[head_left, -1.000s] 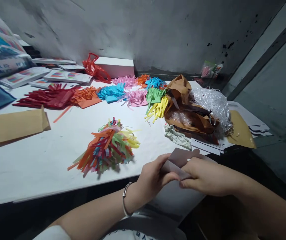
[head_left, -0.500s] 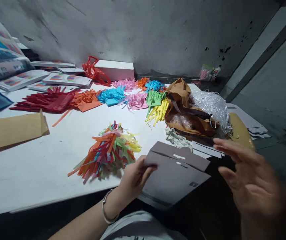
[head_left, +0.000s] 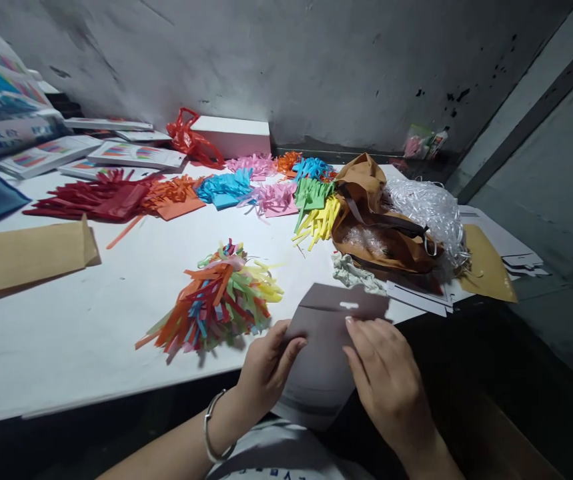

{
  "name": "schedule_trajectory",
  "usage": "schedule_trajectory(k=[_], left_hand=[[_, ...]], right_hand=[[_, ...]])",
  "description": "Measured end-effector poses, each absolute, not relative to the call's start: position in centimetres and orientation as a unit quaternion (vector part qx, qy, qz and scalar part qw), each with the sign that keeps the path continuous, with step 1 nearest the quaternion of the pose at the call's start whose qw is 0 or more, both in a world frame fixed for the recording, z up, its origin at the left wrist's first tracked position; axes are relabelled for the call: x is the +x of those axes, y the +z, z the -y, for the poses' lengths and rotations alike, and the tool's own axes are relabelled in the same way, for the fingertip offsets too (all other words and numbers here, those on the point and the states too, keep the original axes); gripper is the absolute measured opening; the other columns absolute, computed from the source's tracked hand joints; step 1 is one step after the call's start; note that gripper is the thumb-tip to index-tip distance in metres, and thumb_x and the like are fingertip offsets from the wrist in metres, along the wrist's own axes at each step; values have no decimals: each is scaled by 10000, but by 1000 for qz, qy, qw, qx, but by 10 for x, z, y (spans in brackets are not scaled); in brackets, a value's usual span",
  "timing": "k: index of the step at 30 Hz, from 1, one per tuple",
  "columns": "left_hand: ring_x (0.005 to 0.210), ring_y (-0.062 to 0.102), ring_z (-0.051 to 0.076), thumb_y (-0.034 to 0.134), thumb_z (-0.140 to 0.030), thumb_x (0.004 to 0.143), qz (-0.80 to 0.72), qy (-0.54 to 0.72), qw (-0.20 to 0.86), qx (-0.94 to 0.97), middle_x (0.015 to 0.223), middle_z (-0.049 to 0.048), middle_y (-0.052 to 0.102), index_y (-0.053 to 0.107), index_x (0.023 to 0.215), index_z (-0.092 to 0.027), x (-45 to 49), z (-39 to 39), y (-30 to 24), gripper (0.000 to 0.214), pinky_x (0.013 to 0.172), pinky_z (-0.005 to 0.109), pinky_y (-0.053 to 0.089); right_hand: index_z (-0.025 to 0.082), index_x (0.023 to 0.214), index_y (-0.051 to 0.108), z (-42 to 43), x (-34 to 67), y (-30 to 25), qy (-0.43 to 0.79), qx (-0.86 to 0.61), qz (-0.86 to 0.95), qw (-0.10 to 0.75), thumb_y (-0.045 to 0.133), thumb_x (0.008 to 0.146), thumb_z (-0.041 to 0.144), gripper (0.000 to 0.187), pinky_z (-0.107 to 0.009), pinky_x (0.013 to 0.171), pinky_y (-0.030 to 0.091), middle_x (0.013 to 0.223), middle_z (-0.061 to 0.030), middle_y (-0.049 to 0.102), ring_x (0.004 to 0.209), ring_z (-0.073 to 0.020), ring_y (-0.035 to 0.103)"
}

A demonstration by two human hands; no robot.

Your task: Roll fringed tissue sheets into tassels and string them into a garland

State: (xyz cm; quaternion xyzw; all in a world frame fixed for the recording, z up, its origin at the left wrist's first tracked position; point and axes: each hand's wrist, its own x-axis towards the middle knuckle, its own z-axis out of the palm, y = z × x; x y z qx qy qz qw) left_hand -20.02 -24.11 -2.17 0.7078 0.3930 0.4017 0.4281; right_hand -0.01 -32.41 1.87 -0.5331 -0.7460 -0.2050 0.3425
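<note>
A flat, pale grey cardboard box [head_left: 322,373] with a hang-hole flap is held upright, tilted, before my body at the table's edge. My left hand [head_left: 266,367] is closed on its left edge, thumb across the face. My right hand [head_left: 389,380] is closed against the right side, its fingertips just below the hang slot and its thumb lower on the face. What the right fingers grip behind the box is hidden. Left of the box lies a heap of mixed-colour tissue paper tassels [head_left: 216,303] on the white table [head_left: 56,353].
Single-colour fringed bundles, such as dark red tassels [head_left: 96,197] and blue tassels [head_left: 226,187], line the back. A brown bag [head_left: 366,193] and shiny clear strips [head_left: 423,213] are at right. Printed boxes [head_left: 136,155] lie at back left, a kraft envelope [head_left: 33,257] in front.
My right hand has come in from the right, where it was open in the air, onto the box. One hang slot shows now instead of two. The left hand keeps its hold.
</note>
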Motion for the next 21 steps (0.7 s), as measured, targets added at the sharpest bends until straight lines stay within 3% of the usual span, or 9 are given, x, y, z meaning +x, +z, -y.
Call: schedule_trajectory(k=[2,6,9,11,14,18,21], left_hand=[[667,608,172,563,-392,946,-396,397,430,707,768,23,697,654,972,-211,-200,243,-20,204,635,238,446],[659,620,165,551,-362,956,-379,395,427,720,779,19,707,646,1000,-212,-202,245,-21,183,620,226,454],[649,629,155,554,-321,959,-370,411,402,730,777,13,706,635,1005,-211,-205,245,-23,144,608,215,457],[650,639,148,548,-292,964,-361,417,387,739,787,7,710,632,1014,-212,-205,244,-23,126,606,205,464],[617,630,133,519,-264,979,-337,426,360,759,761,-16,694,620,1022,-218,-203,246,-23,119,585,191,469],[568,613,129,499,-293,1008,-314,425,317,788,720,-25,672,585,1069,-221,-198,249,-25,127,543,189,469],[685,685,155,459,-352,1032,-287,410,290,816,887,31,726,495,1300,-236,-193,251,-24,294,619,212,531]], right_hand=[[88,1326,528,317,-4,23,-163,-557,746,327,624,920,115,418,-421,957,516,1133,-142,672,1058,-247,628],[148,1123,565,305,2,29,-125,-578,736,330,637,916,181,222,-454,893,497,1022,-113,640,964,-259,604],[157,1122,551,303,12,37,-85,-587,739,320,678,875,177,279,-440,914,476,1072,-119,620,1029,-273,575],[175,1105,555,303,18,46,-9,-601,743,293,720,843,190,310,-384,861,482,1009,-80,636,968,-246,584],[203,890,590,303,23,65,134,-616,754,185,748,828,225,172,-298,734,439,828,-3,626,806,-187,567],[193,761,626,286,28,87,356,-561,745,52,839,730,335,258,-224,606,363,765,38,625,717,-134,554],[180,736,665,266,26,92,443,-520,727,-64,774,781,389,240,-217,547,328,679,40,616,638,-120,534]])
